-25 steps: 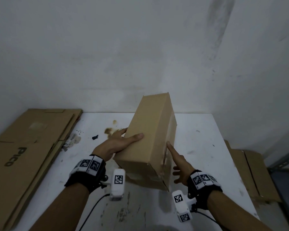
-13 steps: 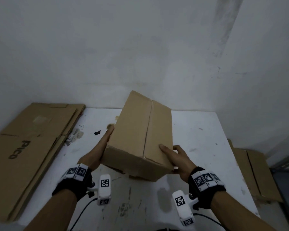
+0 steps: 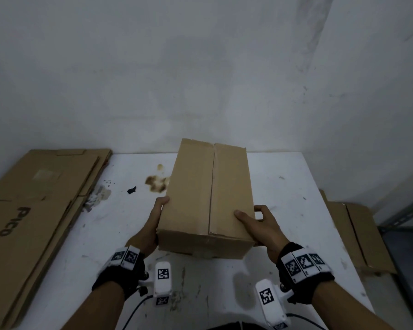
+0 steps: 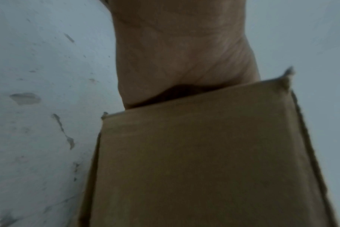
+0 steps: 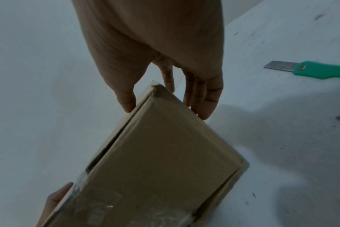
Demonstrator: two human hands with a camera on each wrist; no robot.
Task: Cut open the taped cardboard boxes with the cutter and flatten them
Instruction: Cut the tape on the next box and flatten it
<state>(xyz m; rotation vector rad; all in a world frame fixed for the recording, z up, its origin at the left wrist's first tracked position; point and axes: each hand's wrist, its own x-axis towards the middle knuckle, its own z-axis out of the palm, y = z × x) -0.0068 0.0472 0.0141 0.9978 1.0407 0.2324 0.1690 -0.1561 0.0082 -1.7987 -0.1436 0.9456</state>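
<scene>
Head view shows the box between both hands above the white table, long axis running near to far. Left hand and right hand grip its near sides. The cutter lies right, nearer the right hand.

The box sits mid-table, flattened cardboard left, more cardboard right.
</scene>
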